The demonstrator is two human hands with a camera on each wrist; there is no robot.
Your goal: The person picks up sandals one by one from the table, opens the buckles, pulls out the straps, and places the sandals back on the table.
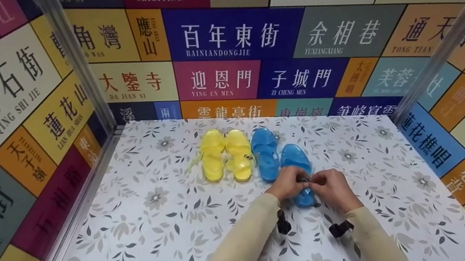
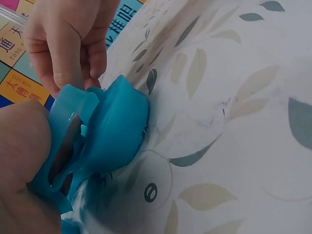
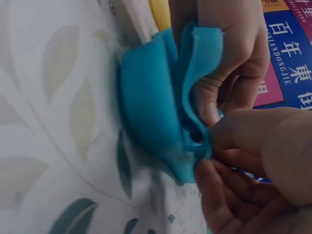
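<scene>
The right-hand blue jelly sandal [image 1: 295,156] lies on the patterned cloth, toe pointing away, with both hands at its ankle strap [image 3: 204,56]. From the left side, my left hand [image 1: 289,181] pinches the strap between thumb and fingers. My right hand [image 1: 332,185] comes in from the right and pinches the strap near its fastening, its fingertips meeting those of the left. In the right wrist view, the strap stands up in a loop above the heel [image 3: 146,92]. The fastening itself is mostly hidden behind fingers. Just left of it sits the other blue sandal [image 1: 264,146].
A pair of yellow jelly sandals, one [image 1: 213,160] beside the other [image 1: 240,159], stands left of the blue ones. The floral cloth [image 1: 157,240] covers the table. Panels with street names [image 1: 231,32] rise at the back and both sides, joined by metal posts.
</scene>
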